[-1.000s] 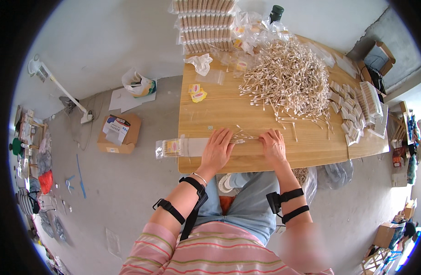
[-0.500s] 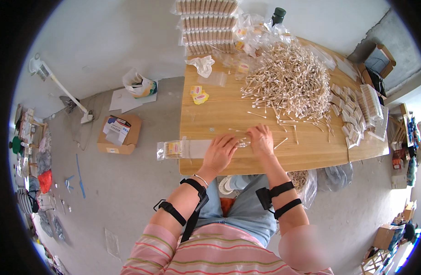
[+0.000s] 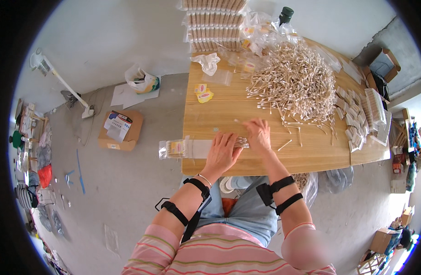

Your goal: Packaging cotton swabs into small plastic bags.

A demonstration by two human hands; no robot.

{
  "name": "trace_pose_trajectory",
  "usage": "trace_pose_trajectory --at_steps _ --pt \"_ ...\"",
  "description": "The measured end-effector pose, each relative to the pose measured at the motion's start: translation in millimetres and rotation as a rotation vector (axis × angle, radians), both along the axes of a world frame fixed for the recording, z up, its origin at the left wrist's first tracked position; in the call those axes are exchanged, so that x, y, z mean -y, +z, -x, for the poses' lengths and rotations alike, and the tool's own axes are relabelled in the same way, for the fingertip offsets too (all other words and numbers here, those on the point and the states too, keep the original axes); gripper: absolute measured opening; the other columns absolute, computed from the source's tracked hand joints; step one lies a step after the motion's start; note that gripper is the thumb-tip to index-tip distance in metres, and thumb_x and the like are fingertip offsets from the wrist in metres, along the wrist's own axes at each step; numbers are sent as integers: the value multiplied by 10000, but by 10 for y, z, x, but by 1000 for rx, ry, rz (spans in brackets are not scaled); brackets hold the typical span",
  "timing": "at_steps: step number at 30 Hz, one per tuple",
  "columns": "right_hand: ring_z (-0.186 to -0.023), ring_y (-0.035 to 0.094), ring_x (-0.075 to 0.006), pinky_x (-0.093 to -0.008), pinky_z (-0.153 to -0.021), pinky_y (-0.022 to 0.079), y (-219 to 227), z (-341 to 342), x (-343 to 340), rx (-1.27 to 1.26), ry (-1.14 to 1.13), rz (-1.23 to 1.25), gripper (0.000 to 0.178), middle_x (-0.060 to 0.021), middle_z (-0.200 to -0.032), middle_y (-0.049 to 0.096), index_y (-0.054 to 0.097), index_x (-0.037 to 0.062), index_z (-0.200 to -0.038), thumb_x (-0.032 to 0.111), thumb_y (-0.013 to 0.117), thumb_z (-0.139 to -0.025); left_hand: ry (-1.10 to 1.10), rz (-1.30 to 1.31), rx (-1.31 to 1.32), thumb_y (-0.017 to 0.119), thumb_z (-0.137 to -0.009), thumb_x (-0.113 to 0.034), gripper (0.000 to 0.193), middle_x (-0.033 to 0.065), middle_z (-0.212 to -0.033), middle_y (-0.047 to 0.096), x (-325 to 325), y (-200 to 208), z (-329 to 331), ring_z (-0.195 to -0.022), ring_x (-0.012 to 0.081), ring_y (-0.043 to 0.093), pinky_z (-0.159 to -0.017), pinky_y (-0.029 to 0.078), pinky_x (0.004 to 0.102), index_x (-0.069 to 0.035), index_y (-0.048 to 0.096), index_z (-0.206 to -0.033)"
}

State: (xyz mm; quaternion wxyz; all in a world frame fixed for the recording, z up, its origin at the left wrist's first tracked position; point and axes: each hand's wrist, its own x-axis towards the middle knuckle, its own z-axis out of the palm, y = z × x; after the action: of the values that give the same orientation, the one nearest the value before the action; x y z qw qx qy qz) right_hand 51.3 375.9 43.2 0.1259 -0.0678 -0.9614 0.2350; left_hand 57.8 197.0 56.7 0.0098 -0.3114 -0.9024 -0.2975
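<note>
My left hand [image 3: 223,152] lies over a white strip near the table's front edge, its fingers curved round a small bundle of cotton swabs [image 3: 241,142]. Swab tips stick out past the fingertips on the right. Just beyond them my right hand [image 3: 260,134] is closed in a pinch on a single cotton swab [image 3: 237,121], which points left. Left of my left hand, a clear packet of swabs with a yellow label [image 3: 176,148] overhangs the table's left edge. The strip's far part is hidden under my palm.
A large heap of loose swabs [image 3: 295,80] covers the back right of the wooden table [image 3: 210,117]. Stacked swab packs [image 3: 215,32] stand behind, with white bundles [image 3: 355,117] at the right. Yellow labels [image 3: 204,95] and a crumpled tissue [image 3: 208,63] lie at the left.
My right hand has shifted slightly up from the end of the bundle and now pinches a single swab. My left hand stays on the bundle. The whole view has shifted slightly.
</note>
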Motion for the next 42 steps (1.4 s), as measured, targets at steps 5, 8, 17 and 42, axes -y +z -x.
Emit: trace_pose_trajectory --at_steps 5,8,17,42 --pt "-1008 509 -341 -433 -910 417 23 -307 87 -228 -39 222 273 -103 -1041 588 660 104 -1055 6 569 -816 -11 -33 -147 645 -845 -306 573 154 -1348 466 46 -57 -63 -1286 358 382 -1117 273 476 -32 474 -1318" --pt "-1044 495 -359 -444 -932 414 -42 -559 69 -240 -194 237 250 -146 -1103 570 621 58 -1118 46 535 -884 -148 117 -179 624 -854 -371 657 164 -1448 390 16 -46 -106 -1368 343 314 -1147 221 478 -33 424 -1382" --pt "-1135 466 -398 -472 -997 384 -50 -642 131 -226 -110 227 323 -197 -1232 526 527 -15 -1203 57 507 -889 -92 352 -128 594 -830 -562 874 163 -1529 272 -213 77 259 -1439 316 196 -1169 129 513 -54 285 -1470" --pt "-1462 109 -336 -536 -1165 46 104 -599 485 229 281 -275 797 -116 -1572 196 238 68 -1499 549 468 -906 244 -120 -40 453 -925 -44 511 220 -1437 368 251 -151 9 -1330 385 356 -1116 304 455 11 309 -1412"
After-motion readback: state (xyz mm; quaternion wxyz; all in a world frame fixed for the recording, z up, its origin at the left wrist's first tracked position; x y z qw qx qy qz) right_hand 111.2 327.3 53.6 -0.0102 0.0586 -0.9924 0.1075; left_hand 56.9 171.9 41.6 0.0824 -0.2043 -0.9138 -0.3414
